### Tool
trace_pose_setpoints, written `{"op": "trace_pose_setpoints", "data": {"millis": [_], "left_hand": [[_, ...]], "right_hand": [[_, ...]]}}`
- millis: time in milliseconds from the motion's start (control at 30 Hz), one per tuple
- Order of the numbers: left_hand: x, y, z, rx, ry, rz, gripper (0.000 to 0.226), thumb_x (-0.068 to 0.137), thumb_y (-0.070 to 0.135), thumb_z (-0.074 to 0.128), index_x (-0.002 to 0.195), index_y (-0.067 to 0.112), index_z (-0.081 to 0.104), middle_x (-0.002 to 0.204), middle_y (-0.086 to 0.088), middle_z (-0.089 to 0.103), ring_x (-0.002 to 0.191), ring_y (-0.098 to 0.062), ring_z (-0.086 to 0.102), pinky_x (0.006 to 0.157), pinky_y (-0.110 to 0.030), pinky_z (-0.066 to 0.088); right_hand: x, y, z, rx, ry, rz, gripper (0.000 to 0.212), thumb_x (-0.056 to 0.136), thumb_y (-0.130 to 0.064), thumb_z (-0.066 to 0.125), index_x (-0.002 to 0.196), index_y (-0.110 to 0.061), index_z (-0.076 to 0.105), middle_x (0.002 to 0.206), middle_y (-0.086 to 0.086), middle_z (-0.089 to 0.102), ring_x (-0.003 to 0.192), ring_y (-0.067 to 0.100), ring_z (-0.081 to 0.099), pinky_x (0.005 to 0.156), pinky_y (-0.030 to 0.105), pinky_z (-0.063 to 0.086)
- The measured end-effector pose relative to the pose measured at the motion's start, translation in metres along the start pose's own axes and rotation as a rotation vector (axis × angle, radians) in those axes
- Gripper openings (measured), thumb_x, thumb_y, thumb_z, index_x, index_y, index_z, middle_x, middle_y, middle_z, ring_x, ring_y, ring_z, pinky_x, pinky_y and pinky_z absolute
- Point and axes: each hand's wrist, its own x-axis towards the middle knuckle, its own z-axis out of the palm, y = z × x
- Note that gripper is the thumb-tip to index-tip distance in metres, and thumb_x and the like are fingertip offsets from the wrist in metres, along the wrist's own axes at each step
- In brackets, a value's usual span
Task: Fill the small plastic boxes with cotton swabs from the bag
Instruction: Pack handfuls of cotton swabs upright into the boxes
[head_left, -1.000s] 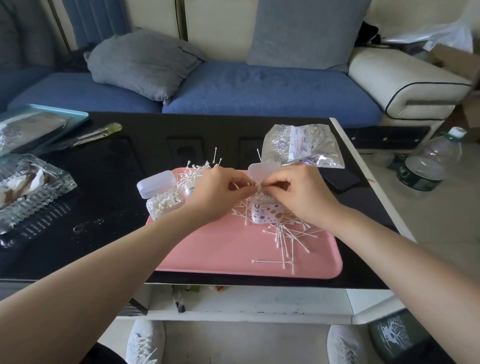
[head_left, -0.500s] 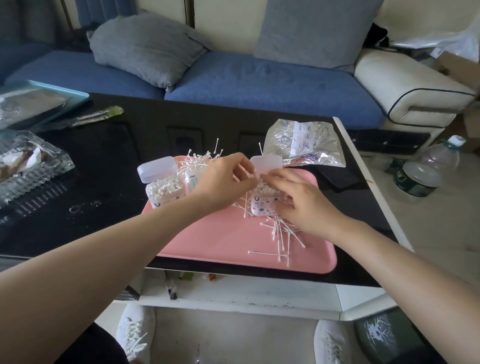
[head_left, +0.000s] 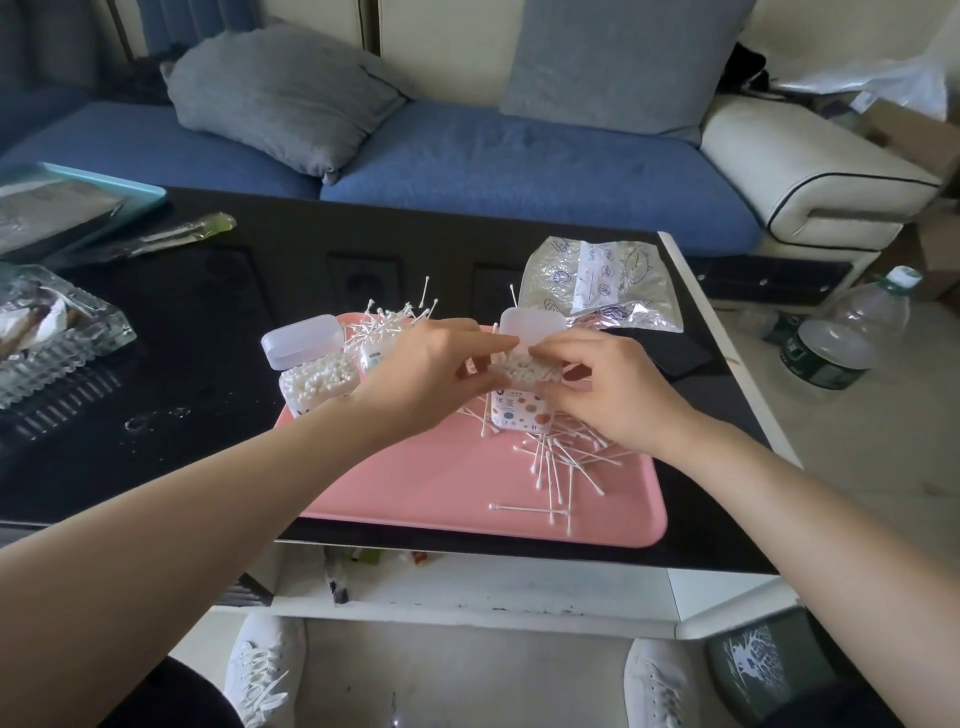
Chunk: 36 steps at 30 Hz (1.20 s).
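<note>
A pink tray lies on the black table. On it stands a small dotted plastic box with its lid flipped up and swab tips showing at its top. My left hand and my right hand flank that box, fingertips pinching at the swabs in its mouth. At the tray's left a second box stands full of swabs, lid open. Behind my left hand a third box bristles with upright swabs. Loose swabs lie scattered on the tray. The clear bag lies behind.
A dark phone lies right of the tray. At the table's left are a glass dish, a teal tray and a green-tipped tool. A water bottle stands on the floor at right. A blue sofa is behind.
My view has tilted slightly. Both hands have stayed at the dotted box; the swab bundle now sits lower in its mouth, and my fingers have shifted around it.
</note>
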Motion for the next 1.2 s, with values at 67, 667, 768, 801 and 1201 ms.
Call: {"op": "trace_pose_setpoints", "data": {"millis": [67, 667, 768, 801, 1201], "left_hand": [[0.001, 0.002, -0.001, -0.027, 0.015, -0.049, 0.030, 0.084, 0.021, 0.081, 0.114, 0.015, 0.077, 0.078, 0.008, 0.066, 0.055, 0.003, 0.050, 0.060, -0.017, 0.045], [0.015, 0.017, -0.011, -0.346, 0.194, -0.348, 0.004, 0.086, 0.020, 0.080, 0.082, 0.021, 0.077, 0.067, 0.002, 0.071, 0.062, -0.014, 0.067, 0.066, -0.032, 0.058], [0.017, 0.020, -0.006, -0.330, 0.171, -0.309, 0.003, 0.086, 0.020, 0.079, 0.087, 0.017, 0.079, 0.072, 0.009, 0.072, 0.067, -0.012, 0.068, 0.067, -0.026, 0.057], [0.019, 0.022, -0.003, -0.321, 0.165, -0.289, 0.004, 0.086, 0.019, 0.079, 0.089, 0.016, 0.080, 0.075, 0.011, 0.072, 0.069, -0.010, 0.068, 0.068, -0.022, 0.056], [0.030, 0.019, 0.015, -0.171, -0.082, -0.318, 0.012, 0.087, 0.019, 0.078, 0.099, 0.019, 0.080, 0.081, 0.008, 0.072, 0.063, 0.007, 0.058, 0.063, -0.005, 0.039]], "right_hand": [[0.000, -0.001, -0.003, 0.020, -0.004, 0.012, 0.041, 0.082, -0.016, 0.081, 0.122, -0.013, 0.071, 0.116, -0.009, 0.068, 0.105, 0.006, 0.063, 0.098, 0.026, 0.051], [0.001, 0.000, 0.003, 0.083, -0.055, 0.044, 0.045, 0.085, -0.020, 0.080, 0.128, -0.023, 0.068, 0.115, -0.010, 0.059, 0.105, 0.013, 0.061, 0.094, 0.037, 0.054], [0.001, -0.001, 0.003, 0.083, -0.025, 0.060, 0.038, 0.083, -0.018, 0.081, 0.121, -0.017, 0.072, 0.114, -0.009, 0.063, 0.101, 0.011, 0.064, 0.093, 0.036, 0.055], [0.000, -0.001, 0.003, 0.090, -0.004, 0.070, 0.038, 0.081, -0.017, 0.082, 0.119, -0.016, 0.073, 0.114, -0.008, 0.066, 0.099, 0.010, 0.066, 0.091, 0.035, 0.056], [-0.005, -0.003, 0.007, 0.161, 0.071, 0.064, 0.064, 0.082, -0.021, 0.082, 0.140, -0.025, 0.055, 0.115, -0.007, 0.069, 0.099, 0.009, 0.068, 0.086, 0.027, 0.058]]}}
